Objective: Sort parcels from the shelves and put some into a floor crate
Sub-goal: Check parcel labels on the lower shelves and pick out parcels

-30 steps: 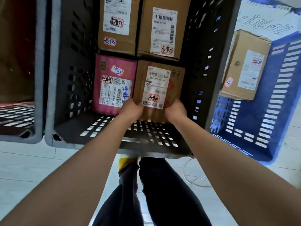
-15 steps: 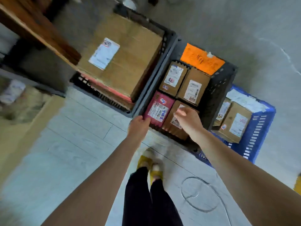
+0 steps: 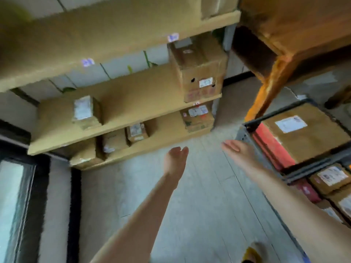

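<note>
Parcels [image 3: 198, 118] are seen on the tan shelves [image 3: 117, 92] ahead of both hands, all so smeared by motion blur that no label can be read. A small parcel [image 3: 86, 111] is set on the middle board, up and well to the left of the left hand [image 3: 175, 160]. A tall box [image 3: 199, 73] is stood at that board's right end, above both hands. On the lowest board, 2 small cartons [image 3: 136, 131] are tucked beyond the left hand, partly hidden by the board above.

The left hand is held empty over the floor, its fingers loose and close together. The right hand [image 3: 240, 150] is held flat and empty, fingers straight, just beside the corner of a dark crate [image 3: 275, 113]; contact cannot be told. A large flat parcel [image 3: 303, 133] is laid in that crate, right of the right hand. Beyond the right forearm, more cartons [image 3: 331, 177] are cut off by the frame edge. A yellow shoe [image 3: 252, 255] is cropped at the bottom.
</note>
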Demonstrator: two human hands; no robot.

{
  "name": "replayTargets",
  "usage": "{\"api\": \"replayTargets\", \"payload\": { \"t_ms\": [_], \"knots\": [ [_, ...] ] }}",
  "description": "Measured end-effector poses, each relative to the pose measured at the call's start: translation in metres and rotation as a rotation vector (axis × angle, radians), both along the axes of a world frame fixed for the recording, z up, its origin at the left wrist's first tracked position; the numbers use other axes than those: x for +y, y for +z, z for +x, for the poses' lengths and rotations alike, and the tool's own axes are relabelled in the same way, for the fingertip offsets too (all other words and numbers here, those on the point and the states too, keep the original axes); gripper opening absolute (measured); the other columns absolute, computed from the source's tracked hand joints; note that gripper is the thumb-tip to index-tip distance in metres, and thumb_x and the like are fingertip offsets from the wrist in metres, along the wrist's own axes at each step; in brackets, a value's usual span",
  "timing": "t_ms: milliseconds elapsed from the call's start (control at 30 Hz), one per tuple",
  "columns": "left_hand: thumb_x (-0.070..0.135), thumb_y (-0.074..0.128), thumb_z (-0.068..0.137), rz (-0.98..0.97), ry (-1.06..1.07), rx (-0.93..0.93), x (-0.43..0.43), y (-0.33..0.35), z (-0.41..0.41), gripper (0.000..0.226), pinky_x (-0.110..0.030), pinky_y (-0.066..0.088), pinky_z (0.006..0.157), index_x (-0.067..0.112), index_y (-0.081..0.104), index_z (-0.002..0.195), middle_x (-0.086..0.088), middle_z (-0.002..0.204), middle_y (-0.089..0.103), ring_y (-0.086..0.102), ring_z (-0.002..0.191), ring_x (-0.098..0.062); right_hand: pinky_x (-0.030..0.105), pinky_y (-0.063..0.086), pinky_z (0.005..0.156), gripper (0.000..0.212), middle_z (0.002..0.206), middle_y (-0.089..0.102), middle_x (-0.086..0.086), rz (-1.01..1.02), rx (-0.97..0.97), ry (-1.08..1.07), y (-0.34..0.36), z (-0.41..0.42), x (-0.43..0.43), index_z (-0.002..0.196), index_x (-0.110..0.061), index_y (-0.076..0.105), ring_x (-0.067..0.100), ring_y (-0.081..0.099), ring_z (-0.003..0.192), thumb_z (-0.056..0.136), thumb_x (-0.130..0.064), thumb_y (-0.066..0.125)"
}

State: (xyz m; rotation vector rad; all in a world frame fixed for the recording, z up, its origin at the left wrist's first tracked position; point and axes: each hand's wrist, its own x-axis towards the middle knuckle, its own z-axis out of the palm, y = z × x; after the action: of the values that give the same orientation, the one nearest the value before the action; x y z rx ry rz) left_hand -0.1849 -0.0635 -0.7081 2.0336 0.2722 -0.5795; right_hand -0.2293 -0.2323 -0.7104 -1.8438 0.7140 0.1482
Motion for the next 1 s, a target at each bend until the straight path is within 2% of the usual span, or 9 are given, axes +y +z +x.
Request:
{"api": "replayTargets", "payload": {
  "t_ms": [100, 233, 367, 433, 500, 567, 700, 867, 1000],
  "knots": [
    [0.023, 0.048, 0.092, -0.009, 0.071, -0.081, 0.122, 0.014, 0.016, 0.027, -0.029, 0.018, 0.054, 0.017, 0.036, 0.069, -0.003, 0.066, 0.03, 0.029, 0.062, -0.016, 0.026, 0.041, 0.077, 0.024, 0.093, 0.059, 0.007, 0.018, -0.027, 0.101, 0.01, 0.04, 0.11, 0.095, -0.004, 0.062, 0.018, 0.054, 0.094, 0.089, -0.026, 0.059],
    [0.025, 0.049, 0.093, 0.028, 0.139, -0.129, 0.255, 0.025, 0.034, 0.024, -0.024, 0.025, 0.053, 0.022, 0.044, 0.07, -0.004, 0.08, 0.042, 0.038, 0.069, -0.014, 0.025, 0.04, 0.085, 0.036, 0.113, 0.061, 0.007, 0.043, -0.017, 0.175, 0.011, 0.073, 0.238, 0.115, -0.006, 0.059, 0.018, 0.056, 0.105, 0.089, -0.031, 0.057],
    [0.02, 0.05, 0.093, 0.05, 0.191, -0.079, 0.331, 0.021, 0.053, 0.027, -0.026, 0.034, 0.07, 0.024, 0.049, 0.066, -0.005, 0.087, 0.048, 0.044, 0.081, -0.018, 0.023, 0.037, 0.083, 0.036, 0.12, 0.061, 0.009, 0.027, 0.018, 0.259, -0.003, 0.092, 0.318, 0.118, -0.006, 0.057, 0.015, 0.054, 0.103, 0.091, -0.029, 0.056],
    [0.02, 0.051, 0.093, 0.037, 0.215, -0.043, 0.353, 0.008, 0.063, 0.017, -0.026, 0.038, 0.078, 0.012, 0.066, 0.092, -0.007, 0.092, 0.055, 0.05, 0.088, -0.02, 0.021, 0.037, 0.082, 0.035, 0.121, 0.06, 0.009, 0.002, 0.028, 0.289, -0.016, 0.103, 0.342, 0.119, -0.005, 0.057, 0.012, 0.051, 0.099, 0.09, -0.025, 0.057],
    [0.021, 0.052, 0.093, 0.036, 0.263, -0.026, 0.368, -0.008, 0.073, 0.032, -0.026, 0.04, 0.087, 0.005, 0.06, 0.12, -0.009, 0.108, 0.063, 0.057, 0.103, -0.023, 0.019, 0.036, 0.081, 0.034, 0.122, 0.06, 0.009, -0.019, 0.052, 0.306, -0.033, 0.115, 0.358, 0.118, -0.005, 0.057, 0.011, 0.051, 0.099, 0.09, -0.023, 0.057],
    [0.021, 0.053, 0.092, 0.037, 0.294, -0.016, 0.377, -0.028, 0.086, 0.037, -0.029, 0.041, 0.095, 0.005, 0.057, 0.126, -0.009, 0.122, 0.062, 0.056, 0.115, -0.024, 0.019, 0.034, 0.081, 0.034, 0.122, 0.06, 0.009, -0.032, 0.073, 0.314, -0.053, 0.129, 0.367, 0.12, -0.005, 0.056, 0.015, 0.053, 0.104, 0.09, -0.023, 0.057],
    [0.022, 0.053, 0.092, 0.056, 0.305, 0.011, 0.38, -0.076, 0.12, 0.039, -0.03, 0.041, 0.096, 0.004, 0.055, 0.127, -0.012, 0.125, 0.061, 0.055, 0.117, -0.025, 0.019, 0.035, 0.083, 0.036, 0.124, 0.059, 0.009, -0.058, 0.102, 0.323, -0.098, 0.165, 0.367, 0.122, -0.007, 0.055, 0.02, 0.054, 0.113, 0.09, -0.023, 0.056],
    [0.021, 0.053, 0.092, 0.098, 0.306, 0.042, 0.365, -0.15, 0.169, 0.036, -0.023, 0.037, 0.084, 0.004, 0.058, 0.123, -0.011, 0.12, 0.063, 0.056, 0.113, -0.025, 0.028, 0.044, 0.087, 0.034, 0.122, 0.06, 0.009, -0.112, 0.107, 0.358, -0.171, 0.226, 0.35, 0.119, -0.007, 0.056, 0.021, 0.056, 0.107, 0.09, -0.023, 0.057],
    [0.022, 0.052, 0.091, 0.125, 0.263, 0.038, 0.354, -0.225, 0.209, 0.01, -0.024, 0.035, 0.071, 0.017, 0.061, 0.09, -0.011, 0.096, 0.058, 0.055, 0.092, -0.025, 0.029, 0.042, 0.09, 0.037, 0.123, 0.059, 0.011, -0.15, 0.103, 0.371, -0.24, 0.268, 0.341, 0.124, -0.005, 0.052, 0.023, 0.054, 0.111, 0.091, -0.023, 0.055]
  ]
}}
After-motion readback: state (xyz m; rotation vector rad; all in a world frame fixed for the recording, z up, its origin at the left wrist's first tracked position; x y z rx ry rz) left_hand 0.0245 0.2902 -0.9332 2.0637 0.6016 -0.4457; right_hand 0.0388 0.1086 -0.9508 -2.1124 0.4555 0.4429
